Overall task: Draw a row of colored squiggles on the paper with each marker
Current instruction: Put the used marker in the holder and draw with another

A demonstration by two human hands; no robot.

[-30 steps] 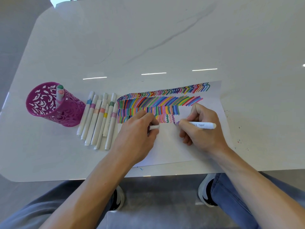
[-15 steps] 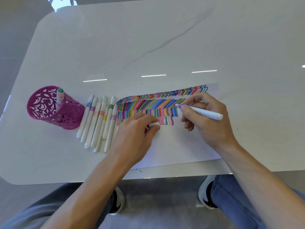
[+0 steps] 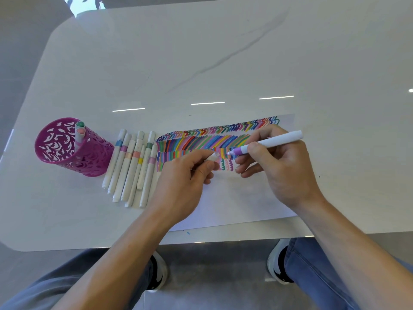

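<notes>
A white sheet of paper (image 3: 241, 198) lies on the table, its upper part filled with rows of colored strokes and a short row of squiggles (image 3: 226, 164). My right hand (image 3: 277, 168) grips a white marker (image 3: 268, 142) with a purple tip, held above the paper with the tip pointing left. My left hand (image 3: 183, 180) rests on the paper and pinches the marker's white cap (image 3: 212, 156), whose open end faces the purple tip a short gap away.
Several capped white markers (image 3: 131, 166) lie side by side left of the paper. A magenta cut-out pen cup (image 3: 67, 148) further left holds two markers. The white table's front edge (image 3: 223, 239) runs just below the paper; my knees and shoes show beneath.
My right hand lifted the marker off the squiggle row and swung its tip left toward the cap. My left hand raised the cap toward the tip.
</notes>
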